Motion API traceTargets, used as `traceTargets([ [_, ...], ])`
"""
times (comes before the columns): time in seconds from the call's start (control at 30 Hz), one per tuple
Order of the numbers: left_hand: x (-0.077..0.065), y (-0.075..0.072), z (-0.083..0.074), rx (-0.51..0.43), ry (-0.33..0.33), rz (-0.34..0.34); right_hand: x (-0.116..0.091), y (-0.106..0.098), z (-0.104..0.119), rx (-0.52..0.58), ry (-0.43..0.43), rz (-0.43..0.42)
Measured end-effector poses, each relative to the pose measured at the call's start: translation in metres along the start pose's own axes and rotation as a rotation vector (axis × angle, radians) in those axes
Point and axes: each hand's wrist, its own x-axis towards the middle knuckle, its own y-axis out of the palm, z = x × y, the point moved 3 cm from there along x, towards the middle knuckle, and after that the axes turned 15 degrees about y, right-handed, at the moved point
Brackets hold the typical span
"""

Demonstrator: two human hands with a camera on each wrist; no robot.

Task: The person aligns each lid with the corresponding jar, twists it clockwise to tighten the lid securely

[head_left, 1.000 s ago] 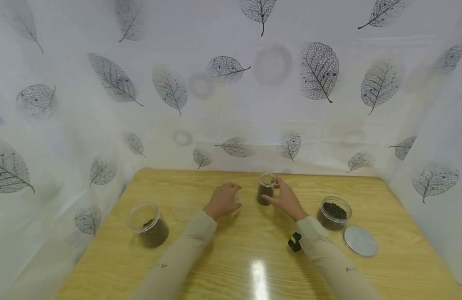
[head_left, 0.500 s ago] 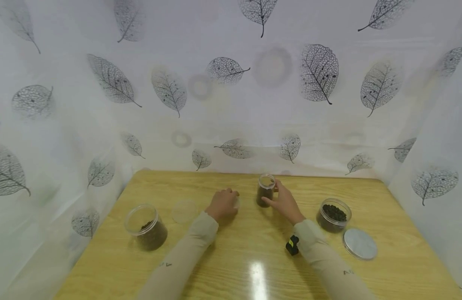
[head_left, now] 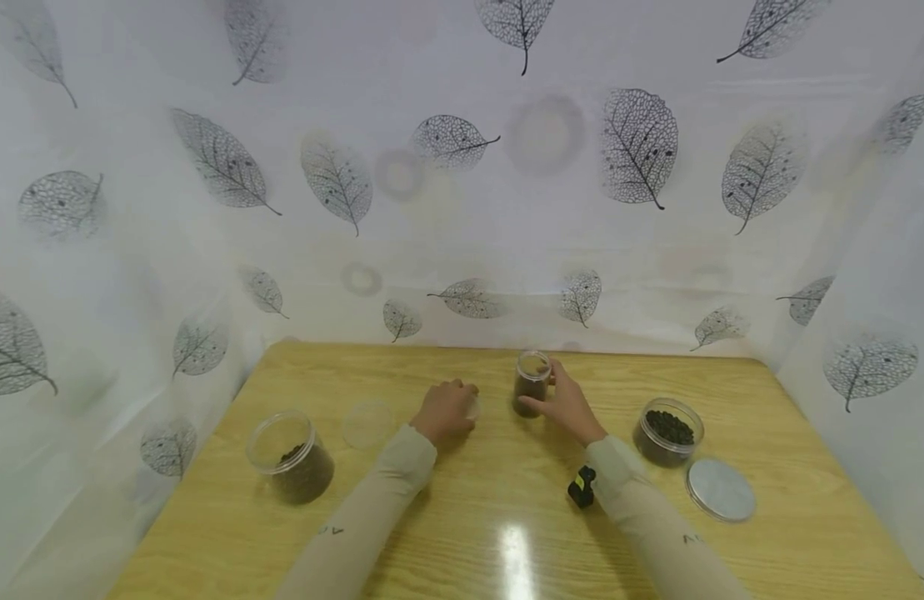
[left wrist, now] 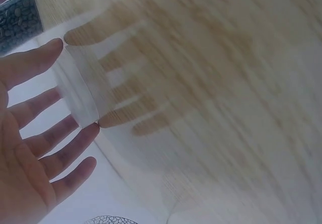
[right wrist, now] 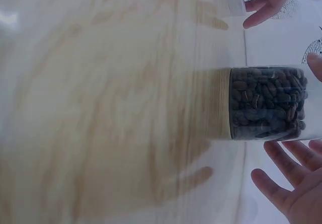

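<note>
My left hand (head_left: 444, 410) is at the middle of the table, thumb and fingers around a low clear round lid (left wrist: 83, 88). In the left wrist view the thumb is on one side of it and the fingertips on the other. My right hand (head_left: 570, 407) holds a clear jar of coffee beans (right wrist: 266, 103), which stands upright and uncovered on the table. The thumb is on one side of the jar, fingers on the other. In the head view the left hand hides most of the lid.
On the left stands a wide open jar (head_left: 302, 471) partly filled with beans; a clear disc (head_left: 367, 423) lies behind it. At right are a low open jar of beans (head_left: 666, 442) and a silver lid (head_left: 720, 489). A black-and-yellow device (head_left: 581, 487) is by the right cuff.
The left hand's fingers have come down and drawn in around the clear lid. The right hand and its jar stay nearly in place.
</note>
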Motion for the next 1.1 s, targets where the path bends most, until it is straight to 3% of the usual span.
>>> traceTargets([
  [0.23,0.0,0.001,0.001,0.006,-0.006,0.011,0.001,0.003,0.002,0.091,0.023,0.039],
  [0.5,0.001,0.002,0.002,0.007,-0.001,0.027,0.004,0.007,0.002,0.079,0.037,0.049],
  [1.1,-0.001,0.0,0.0,-0.065,-0.036,0.003,0.006,0.012,-0.001,0.175,0.019,0.027],
])
